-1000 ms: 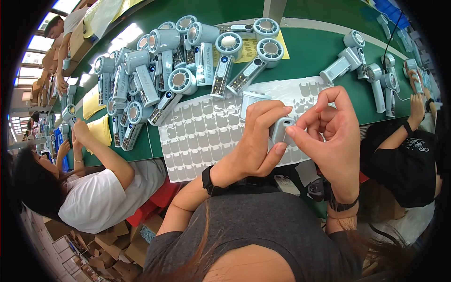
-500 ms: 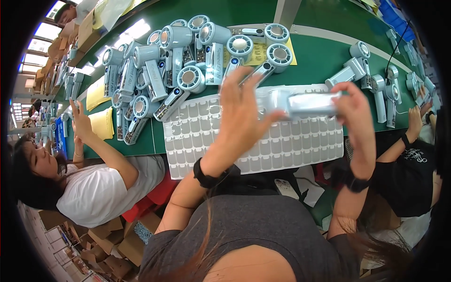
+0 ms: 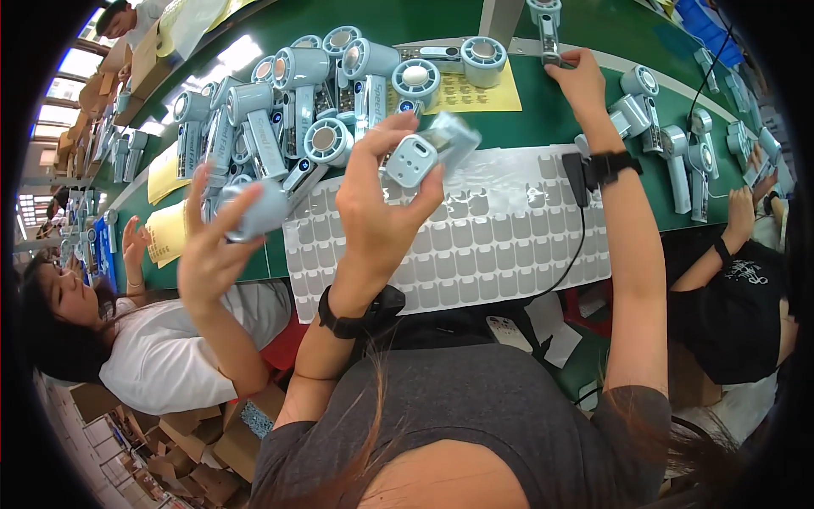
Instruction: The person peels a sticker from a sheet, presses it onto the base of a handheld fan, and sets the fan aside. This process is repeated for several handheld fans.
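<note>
Surface: a long green workbench [image 3: 526, 127] is seen, running left to right.
Below the left grip: a white sheet of grey rectangular stickers [image 3: 475, 246] is laid flat on the bench.
Beyond the left grip: a heap of pale blue handheld fans [image 3: 305, 110] is piled up.
Between the grips: a yellow paper [image 3: 471, 89] is spread, partly covered by fans.
Right of the right grip: further fans [image 3: 678, 144] are set out.

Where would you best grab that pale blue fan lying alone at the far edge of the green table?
Grip the fan by its straight handle, coming from the near side where the right hand already touches it. The handle points toward the person, narrow enough to wrap, while the round head at the far end is bulkier.
</note>
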`<action>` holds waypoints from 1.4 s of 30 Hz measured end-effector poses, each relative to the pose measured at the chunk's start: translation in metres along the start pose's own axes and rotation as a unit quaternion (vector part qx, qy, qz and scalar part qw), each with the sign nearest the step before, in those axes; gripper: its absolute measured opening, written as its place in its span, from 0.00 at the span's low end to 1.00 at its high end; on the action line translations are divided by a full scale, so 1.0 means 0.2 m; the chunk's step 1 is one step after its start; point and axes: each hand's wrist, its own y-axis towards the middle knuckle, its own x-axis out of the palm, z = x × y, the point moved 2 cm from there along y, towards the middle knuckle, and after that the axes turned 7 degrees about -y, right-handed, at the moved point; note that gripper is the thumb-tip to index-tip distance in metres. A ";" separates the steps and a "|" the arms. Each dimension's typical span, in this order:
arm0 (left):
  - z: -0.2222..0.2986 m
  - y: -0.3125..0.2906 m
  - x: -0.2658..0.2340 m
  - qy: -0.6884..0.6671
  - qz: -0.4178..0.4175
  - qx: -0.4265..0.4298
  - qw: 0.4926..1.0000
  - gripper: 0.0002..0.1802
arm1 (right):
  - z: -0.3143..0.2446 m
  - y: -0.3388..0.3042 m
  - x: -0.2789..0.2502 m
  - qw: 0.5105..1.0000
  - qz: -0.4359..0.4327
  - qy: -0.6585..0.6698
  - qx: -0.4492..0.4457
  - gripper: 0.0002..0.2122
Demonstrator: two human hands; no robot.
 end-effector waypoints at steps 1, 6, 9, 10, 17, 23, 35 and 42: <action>0.00 0.00 0.02 -0.079 0.020 -0.007 0.997 0.23 | -0.02 -0.05 -0.04 0.998 0.000 -0.020 -0.058 0.17; -0.02 -0.03 0.03 -0.206 0.020 -0.002 0.978 0.29 | -0.22 -0.58 -0.37 0.974 -0.178 0.012 -0.141 0.09; -0.01 -0.05 0.06 -0.205 0.009 0.008 0.979 0.30 | -0.18 -0.85 -0.40 0.972 -0.177 0.007 -0.156 0.08; -0.02 -0.04 0.07 -0.217 0.020 0.008 0.976 0.31 | -0.18 -0.90 -0.40 0.975 -0.160 -0.006 -0.155 0.09; -0.03 -0.07 0.09 -0.201 0.011 0.052 0.978 0.40 | -0.18 -0.98 -0.36 0.984 -0.113 -0.023 -0.137 0.09; 0.00 -0.09 0.08 -0.132 -0.051 0.061 0.988 0.44 | -0.19 -1.00 -0.34 0.986 -0.080 -0.022 -0.145 0.07; 0.03 -0.09 0.06 -0.157 -0.065 0.065 0.983 0.35 | -0.27 -0.99 -0.38 0.981 -0.087 0.126 -0.120 0.05; 0.09 -0.12 0.08 -0.183 -0.096 0.063 0.976 0.37 | -0.66 -0.94 -0.59 0.855 -0.298 0.412 0.104 0.07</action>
